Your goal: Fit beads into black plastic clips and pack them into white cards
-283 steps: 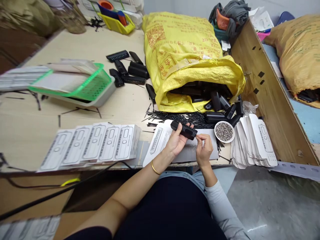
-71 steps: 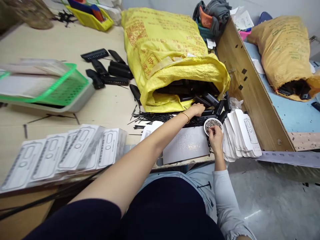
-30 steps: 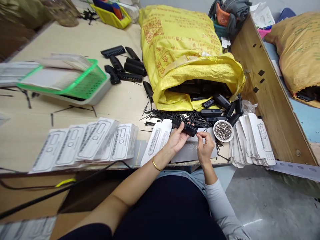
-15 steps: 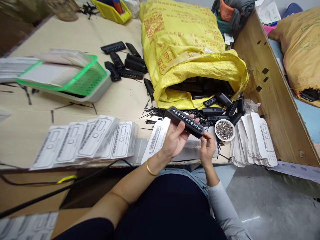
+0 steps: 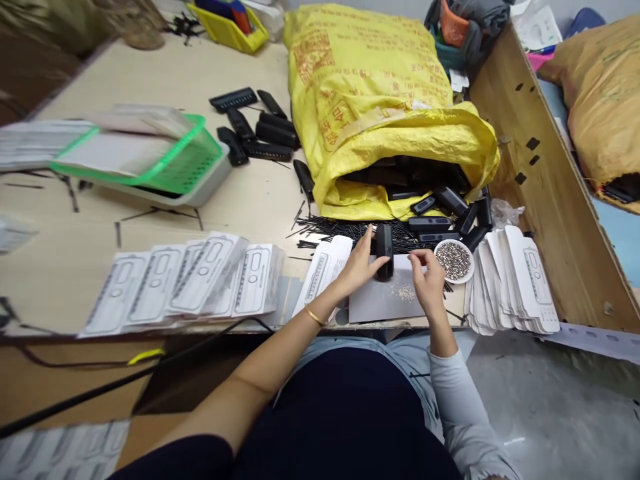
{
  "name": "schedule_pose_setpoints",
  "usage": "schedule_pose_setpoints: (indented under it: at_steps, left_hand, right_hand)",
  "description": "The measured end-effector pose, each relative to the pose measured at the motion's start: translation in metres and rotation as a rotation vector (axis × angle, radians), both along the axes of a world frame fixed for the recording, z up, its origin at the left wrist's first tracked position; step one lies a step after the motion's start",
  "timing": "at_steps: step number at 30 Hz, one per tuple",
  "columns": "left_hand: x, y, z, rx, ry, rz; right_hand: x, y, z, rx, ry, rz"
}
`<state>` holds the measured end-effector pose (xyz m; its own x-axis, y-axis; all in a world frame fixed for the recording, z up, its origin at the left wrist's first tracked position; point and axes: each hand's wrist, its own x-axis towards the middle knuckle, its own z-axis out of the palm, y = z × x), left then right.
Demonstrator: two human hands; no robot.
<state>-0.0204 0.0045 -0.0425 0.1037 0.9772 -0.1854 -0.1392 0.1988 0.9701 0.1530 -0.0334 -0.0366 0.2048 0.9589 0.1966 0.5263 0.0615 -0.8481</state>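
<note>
My left hand (image 5: 361,262) grips a black plastic case (image 5: 385,251) and stands it on end on a grey sheet (image 5: 385,305) at the table's front edge. My right hand (image 5: 427,280) hovers just right of the case with its fingers pinched; whether it holds anything is too small to tell. A small white bowl of tiny metal beads (image 5: 454,259) sits right beside that hand. Loose beads lie scattered on the grey sheet. A heap of thin black pins (image 5: 340,230) lies behind the case.
A yellow sack (image 5: 380,107) spills black cases (image 5: 445,210) behind the hands. White printed cards are stacked at the right (image 5: 515,280) and fanned out at the left (image 5: 190,283). A green basket (image 5: 150,157) and more black cases (image 5: 257,133) sit further back. A wooden divider (image 5: 540,173) bounds the right.
The black case was held flat and raised half a second ago; it now stands upright on the grey sheet. My right hand has shifted right, toward the bowl.
</note>
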Motion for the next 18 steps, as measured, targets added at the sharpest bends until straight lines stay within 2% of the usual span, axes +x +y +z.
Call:
schedule_pose_setpoints:
  at_steps: [2,4,6,9,12,14,16,18]
  left_hand:
    - [-0.028,-0.017,0.003,0.22,0.408,-0.027]
    - [-0.054,-0.035,-0.001,0.309,0.782,-0.023]
    - [-0.075,-0.048,-0.012,0.242,1.016,-0.016]
    - [-0.091,-0.051,-0.025,0.121,1.163,-0.036]
    - [-0.095,-0.041,-0.022,0.131,1.137,-0.014]
    - [-0.096,-0.036,-0.011,0.141,0.986,0.034]
    - [-0.095,-0.034,0.002,0.068,0.669,0.004]
    - [-0.091,-0.036,0.012,-0.117,0.209,-0.161]
  right_hand:
    - [-0.024,0.014,-0.005,-0.034,-0.094,0.204]
    - [-0.054,0.029,-0.01,-0.051,-0.222,0.398]
    - [-0.084,0.044,-0.015,-0.089,-0.385,0.532]
    - [-0.112,0.066,-0.02,-0.213,-0.56,0.594]
    - [-0.114,0.083,-0.015,-0.307,-0.581,0.648]
    - [-0.104,0.088,-0.006,-0.265,-0.494,0.713]
    - [-0.088,0.09,0.008,-0.152,-0.339,0.743]
    - [-0.07,0.089,0.02,-0.039,-0.187,0.747]
